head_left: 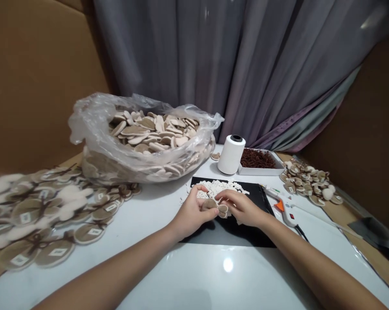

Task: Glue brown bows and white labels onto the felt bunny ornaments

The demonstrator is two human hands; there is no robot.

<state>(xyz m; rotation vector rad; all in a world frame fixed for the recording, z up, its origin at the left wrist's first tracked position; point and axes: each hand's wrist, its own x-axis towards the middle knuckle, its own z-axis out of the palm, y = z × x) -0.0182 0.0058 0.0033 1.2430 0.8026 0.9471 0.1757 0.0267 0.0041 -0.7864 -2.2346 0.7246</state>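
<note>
My left hand (192,211) and my right hand (241,208) meet over a black mat (213,234), both pinching a small tan felt-like assembly (215,206) of rounded pieces. Its exact shape is partly hidden by my fingers. Just beyond my fingertips lies a heap of small white rectangular pieces (220,188) on the mat. A white-bodied glue gun (286,211) with an orange trigger rests to the right of my right hand.
A clear plastic bag (94,129) of tan oval pieces stands at back left. Behind the mat are a white thread spool (231,154) and a white tray (262,171) of brown shreds. Assembled tan-and-white pieces (42,215) spread left; a smaller pile (307,183) lies right.
</note>
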